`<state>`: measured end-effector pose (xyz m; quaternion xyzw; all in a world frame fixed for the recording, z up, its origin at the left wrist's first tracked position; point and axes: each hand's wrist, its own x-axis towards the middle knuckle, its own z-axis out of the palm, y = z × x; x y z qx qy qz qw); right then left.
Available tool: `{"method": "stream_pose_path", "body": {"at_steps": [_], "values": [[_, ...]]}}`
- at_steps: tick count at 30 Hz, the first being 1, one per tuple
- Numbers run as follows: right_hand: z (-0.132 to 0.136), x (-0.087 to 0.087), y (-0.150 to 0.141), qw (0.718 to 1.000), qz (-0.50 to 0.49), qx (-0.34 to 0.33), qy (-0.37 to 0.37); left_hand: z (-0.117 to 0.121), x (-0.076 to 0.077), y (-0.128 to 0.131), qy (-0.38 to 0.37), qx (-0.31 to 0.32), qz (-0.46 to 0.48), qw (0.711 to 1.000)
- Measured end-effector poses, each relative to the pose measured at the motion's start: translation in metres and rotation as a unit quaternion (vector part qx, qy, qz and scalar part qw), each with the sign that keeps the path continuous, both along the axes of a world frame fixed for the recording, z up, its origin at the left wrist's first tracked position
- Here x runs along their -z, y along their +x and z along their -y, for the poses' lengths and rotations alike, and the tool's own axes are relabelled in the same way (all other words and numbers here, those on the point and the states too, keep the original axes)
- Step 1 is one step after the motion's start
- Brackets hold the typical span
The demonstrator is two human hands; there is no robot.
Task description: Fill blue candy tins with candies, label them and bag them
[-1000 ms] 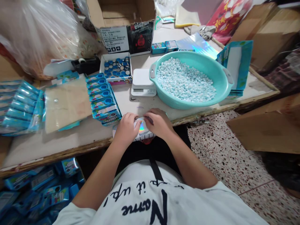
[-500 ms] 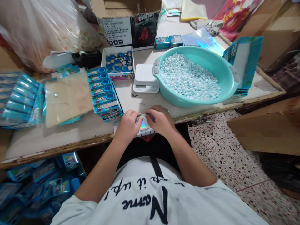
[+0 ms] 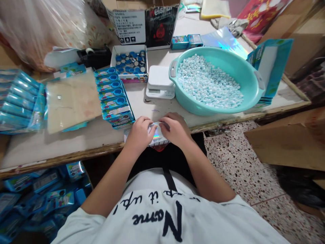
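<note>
At the table's front edge, a small shiny, rainbow-reflecting sheet [image 3: 156, 135] lies between my hands, over a white piece with dark stripes along its front. My left hand [image 3: 141, 133] has its fingers curled closed at the left side of the sheet. On the right side, my right hand [image 3: 175, 128] is likewise curled, thumb and fingers pinched together. The fingertips of both hands hide what they pinch. Just left of my left hand stands a display tray of blue candy boxes [image 3: 115, 101].
A turquoise basin [image 3: 203, 110] of pale candies stands right, beside a white kitchen scale [image 3: 160, 81]. Behind are a shallow box of blue caps [image 3: 132, 78] and a black tape dispenser [image 3: 93, 58]. Blue packs [image 3: 45, 183] fill the space below left. Flattened blue cartons [image 3: 275, 67] stand far right.
The camera view has shifted slightly, so the table items appear a little displaced. Both hands stay closed over the shiny sheet, with only slight finger movement.
</note>
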<state>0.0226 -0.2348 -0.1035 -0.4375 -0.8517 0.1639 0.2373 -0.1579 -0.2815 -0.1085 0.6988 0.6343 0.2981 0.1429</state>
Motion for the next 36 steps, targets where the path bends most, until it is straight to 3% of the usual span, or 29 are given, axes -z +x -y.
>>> {"method": "stream_pose_path", "body": {"at_steps": [6, 25, 36], "values": [[0.003, -0.001, 0.001, 1.000, 0.006, -0.005, 0.028, 0.006, -0.007, 0.000, 0.007, -0.010, 0.016, 1.000], [0.010, 0.008, 0.008, 0.996, -0.077, 0.000, 0.047, 0.016, -0.007, 0.002, 0.048, -0.032, -0.007, 0.998], [0.012, 0.010, 0.011, 0.994, -0.100, -0.004, 0.053, 0.020, -0.010, 0.003, 0.088, -0.011, 0.002, 0.996]]}}
